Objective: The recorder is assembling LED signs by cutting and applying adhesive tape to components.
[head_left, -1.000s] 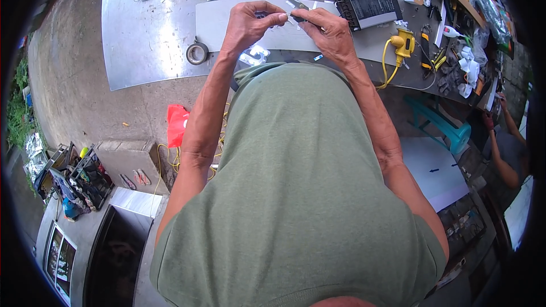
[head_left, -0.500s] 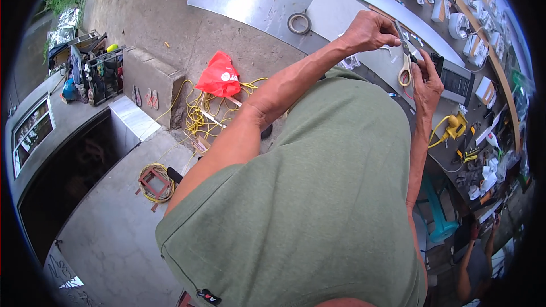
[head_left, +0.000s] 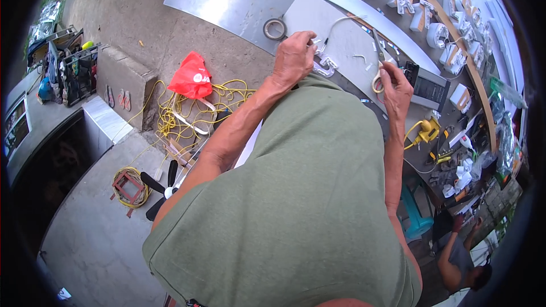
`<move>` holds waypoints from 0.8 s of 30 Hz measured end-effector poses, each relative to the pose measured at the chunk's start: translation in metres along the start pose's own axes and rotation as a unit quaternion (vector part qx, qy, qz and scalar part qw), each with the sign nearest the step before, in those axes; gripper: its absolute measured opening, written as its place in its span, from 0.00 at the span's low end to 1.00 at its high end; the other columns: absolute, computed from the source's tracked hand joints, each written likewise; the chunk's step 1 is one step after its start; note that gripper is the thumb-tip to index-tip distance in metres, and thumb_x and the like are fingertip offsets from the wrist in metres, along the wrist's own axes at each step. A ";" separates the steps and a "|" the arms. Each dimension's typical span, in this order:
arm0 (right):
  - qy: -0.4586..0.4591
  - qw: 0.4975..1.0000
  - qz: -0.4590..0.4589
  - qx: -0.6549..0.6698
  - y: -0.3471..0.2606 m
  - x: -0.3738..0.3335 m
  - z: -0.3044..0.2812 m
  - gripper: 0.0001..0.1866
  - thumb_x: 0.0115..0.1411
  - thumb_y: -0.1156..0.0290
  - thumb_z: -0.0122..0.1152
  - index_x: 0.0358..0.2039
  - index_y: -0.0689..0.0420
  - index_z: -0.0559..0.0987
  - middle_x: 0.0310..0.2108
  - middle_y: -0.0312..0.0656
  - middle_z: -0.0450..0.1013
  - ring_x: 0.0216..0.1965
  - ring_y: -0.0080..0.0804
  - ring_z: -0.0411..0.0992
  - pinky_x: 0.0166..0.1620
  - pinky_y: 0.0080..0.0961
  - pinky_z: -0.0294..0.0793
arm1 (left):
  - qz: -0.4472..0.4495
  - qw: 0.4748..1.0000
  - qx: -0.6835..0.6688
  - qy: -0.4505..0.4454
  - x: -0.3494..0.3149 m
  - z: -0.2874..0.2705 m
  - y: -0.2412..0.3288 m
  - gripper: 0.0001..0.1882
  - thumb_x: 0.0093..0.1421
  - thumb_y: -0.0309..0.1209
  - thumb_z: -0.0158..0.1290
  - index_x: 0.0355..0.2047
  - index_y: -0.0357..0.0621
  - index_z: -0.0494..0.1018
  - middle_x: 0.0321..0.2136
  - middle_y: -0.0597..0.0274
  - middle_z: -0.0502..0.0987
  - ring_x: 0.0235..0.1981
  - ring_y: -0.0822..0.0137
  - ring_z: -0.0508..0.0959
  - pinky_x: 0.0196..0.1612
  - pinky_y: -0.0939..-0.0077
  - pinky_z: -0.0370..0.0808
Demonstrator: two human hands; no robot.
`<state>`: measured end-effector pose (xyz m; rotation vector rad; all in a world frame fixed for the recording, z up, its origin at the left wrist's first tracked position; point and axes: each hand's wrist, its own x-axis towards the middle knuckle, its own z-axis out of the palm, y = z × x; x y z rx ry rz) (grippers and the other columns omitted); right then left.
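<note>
My left hand [head_left: 296,59] is over the near edge of the work table, its thumb and index finger bent with a gap between them. Right beside those fingers lies a white plastic channel piece [head_left: 325,67], with a thin pale wire [head_left: 336,24] running up from it across a grey panel [head_left: 301,14]. Whether the fingertips touch the piece is hard to make out. Farther right, my right hand [head_left: 396,90] is closed round scissors with cream handles [head_left: 376,83], their blades pointing away from me. A short white wire offcut [head_left: 359,57] rests on the panel.
A tape roll [head_left: 274,29] lies left of the panel. Several white shaped pieces [head_left: 421,16] line the far right. A dark grey box [head_left: 429,86] and a yellow tool [head_left: 424,132] sit by my right arm. Yellow cord [head_left: 170,115] and a red bag [head_left: 190,77] are on the ground.
My left hand has moved left, away from the scissors, to the white channel piece. My right hand still holds the scissors. The view has shifted, and a black fan blade now shows by my left arm.
</note>
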<state>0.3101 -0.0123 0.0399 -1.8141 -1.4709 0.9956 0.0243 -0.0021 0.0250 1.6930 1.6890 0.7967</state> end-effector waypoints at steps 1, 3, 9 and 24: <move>-0.061 0.997 0.033 0.029 -0.003 0.001 0.007 0.13 0.62 0.70 0.65 0.45 0.61 0.84 0.34 0.40 0.82 0.32 0.21 0.77 0.39 0.21 0.76 | -0.014 1.000 0.013 -0.012 -0.004 0.000 -0.009 0.14 0.56 0.22 0.59 0.44 0.33 0.77 0.35 0.48 0.81 0.32 0.56 0.82 0.38 0.67 0.79; -0.151 0.988 0.014 0.023 -0.016 0.000 0.020 0.14 0.62 0.69 0.65 0.45 0.61 0.83 0.36 0.43 0.83 0.35 0.28 0.80 0.42 0.24 0.78 | -0.022 0.999 0.021 -0.017 -0.009 0.003 -0.017 0.13 0.56 0.23 0.60 0.42 0.32 0.77 0.32 0.49 0.81 0.31 0.56 0.83 0.38 0.67 0.79; -0.250 0.962 -0.099 -0.041 -0.023 0.010 0.063 0.18 0.55 0.74 0.65 0.48 0.62 0.78 0.38 0.50 0.75 0.42 0.50 0.76 0.46 0.41 0.74 | -0.053 0.990 0.113 -0.068 -0.002 0.003 0.000 0.20 0.49 0.33 0.69 0.39 0.36 0.78 0.29 0.53 0.80 0.29 0.58 0.81 0.35 0.63 0.77; -0.320 0.946 -0.030 0.036 -0.023 0.013 0.047 0.19 0.53 0.70 0.66 0.47 0.58 0.80 0.46 0.50 0.77 0.48 0.40 0.77 0.50 0.40 0.74 | -0.084 0.972 -0.118 -0.184 0.013 -0.002 0.018 0.12 0.53 0.30 0.66 0.33 0.36 0.77 0.26 0.59 0.83 0.26 0.65 0.81 0.34 0.70 0.78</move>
